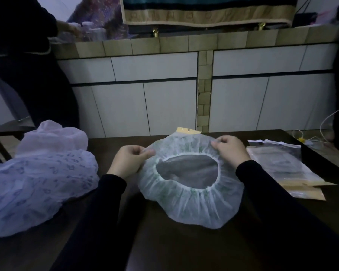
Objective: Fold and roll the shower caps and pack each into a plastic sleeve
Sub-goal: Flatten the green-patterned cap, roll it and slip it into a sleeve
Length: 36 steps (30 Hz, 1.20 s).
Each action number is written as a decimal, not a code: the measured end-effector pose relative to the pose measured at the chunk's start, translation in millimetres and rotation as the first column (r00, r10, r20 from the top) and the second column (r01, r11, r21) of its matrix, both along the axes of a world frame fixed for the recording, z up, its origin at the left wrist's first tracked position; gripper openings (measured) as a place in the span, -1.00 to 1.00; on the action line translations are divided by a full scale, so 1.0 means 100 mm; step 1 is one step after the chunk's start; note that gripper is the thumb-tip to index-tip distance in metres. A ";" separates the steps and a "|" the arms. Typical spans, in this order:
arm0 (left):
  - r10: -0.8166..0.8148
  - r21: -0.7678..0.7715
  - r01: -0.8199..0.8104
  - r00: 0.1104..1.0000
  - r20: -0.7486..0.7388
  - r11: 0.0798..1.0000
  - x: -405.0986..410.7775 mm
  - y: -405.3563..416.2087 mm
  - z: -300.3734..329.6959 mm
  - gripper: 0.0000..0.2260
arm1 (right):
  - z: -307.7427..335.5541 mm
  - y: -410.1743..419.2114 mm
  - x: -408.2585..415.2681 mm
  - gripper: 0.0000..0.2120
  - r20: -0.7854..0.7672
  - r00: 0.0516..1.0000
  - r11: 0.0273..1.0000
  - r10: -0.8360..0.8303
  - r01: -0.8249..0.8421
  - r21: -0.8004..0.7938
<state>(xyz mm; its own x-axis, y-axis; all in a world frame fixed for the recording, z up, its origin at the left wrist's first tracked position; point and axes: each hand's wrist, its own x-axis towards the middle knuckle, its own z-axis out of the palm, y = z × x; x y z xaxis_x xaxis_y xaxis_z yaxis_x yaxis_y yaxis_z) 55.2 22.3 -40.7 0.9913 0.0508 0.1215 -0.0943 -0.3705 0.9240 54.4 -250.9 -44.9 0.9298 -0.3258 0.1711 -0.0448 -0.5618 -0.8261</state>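
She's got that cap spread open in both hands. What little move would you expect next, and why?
Probably bringing the two hands together to fold the shower cap in half. The left hand and right hand each pinch its far edge on opposite sides, it lies open and unfolded on the table, and the plastic sleeves wait at right.

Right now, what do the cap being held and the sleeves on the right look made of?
Shower cap: thin translucent plastic film, probably, matte, with a gathered white elastic rim; the dark table shows through it. Plastic sleeves: clear glossy film with tan card-like ends.
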 end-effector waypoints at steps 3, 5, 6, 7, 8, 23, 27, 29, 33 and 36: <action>0.009 -0.077 -0.015 0.998 -0.069 0.997 0.00 -0.03 0.00 -0.66 | -0.06 -0.02 -0.02 -0.80 -0.151 0.987 0.994 -0.058 0.043 -0.102; -0.018 -0.142 -0.009 0.982 -0.189 0.990 0.01 -0.04 -0.04 -0.59 | -0.06 0.03 -0.09 -0.70 -0.110 0.980 0.947 -0.165 0.126 -0.294; -0.027 -0.166 -0.012 0.972 -0.235 0.986 0.00 -0.04 -0.06 -0.58 | -0.06 0.06 -0.15 -0.62 -0.053 0.978 0.898 -0.203 0.165 -0.408; -0.033 -0.191 -0.021 0.962 -0.272 0.981 -0.03 -0.04 -0.08 -0.61 | -0.05 0.11 -0.22 -0.58 0.013 0.977 0.847 -0.212 0.190 -0.496; -0.038 -0.214 -0.028 0.954 -0.299 0.977 -0.05 -0.05 -0.10 -0.64 | -0.05 0.17 -0.29 -0.56 0.063 0.980 0.810 -0.189 0.192 -0.554; -0.015 0.461 0.036 0.999 -0.048 0.887 -0.28 0.12 -0.28 -0.89 | -0.35 0.21 -0.77 -0.36 -0.227 0.913 0.654 0.339 -0.402 -0.641; -0.107 0.556 0.014 0.985 0.136 0.831 -0.31 0.20 -0.14 -0.78 | -0.19 0.28 -0.82 -0.48 -0.040 0.966 0.682 0.255 -0.209 -0.701; -0.163 0.479 0.016 0.949 0.268 0.878 -0.35 0.11 -0.08 -0.81 | -0.18 0.48 -0.87 -0.46 -0.058 0.989 0.739 0.133 -0.138 -0.660; -0.393 0.533 0.254 0.905 0.164 0.807 -0.39 -0.04 -0.26 -0.46 | -0.36 0.72 -0.97 -0.24 -0.288 0.943 0.755 0.164 -0.308 -0.578; -0.487 0.743 0.371 0.871 -0.069 0.558 -0.39 0.03 -0.44 -0.18 | -0.44 0.55 -0.95 -0.10 -0.368 0.903 0.681 0.220 -0.412 -0.605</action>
<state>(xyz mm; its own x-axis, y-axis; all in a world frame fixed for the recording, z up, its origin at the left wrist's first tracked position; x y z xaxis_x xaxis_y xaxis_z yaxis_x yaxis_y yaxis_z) 15.9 25.5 -84.9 0.8427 -0.5360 0.0505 -0.5180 -0.7819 0.3469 -41.0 -195.7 -89.3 0.9945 0.1020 -0.0243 0.0939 -0.9693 -0.2271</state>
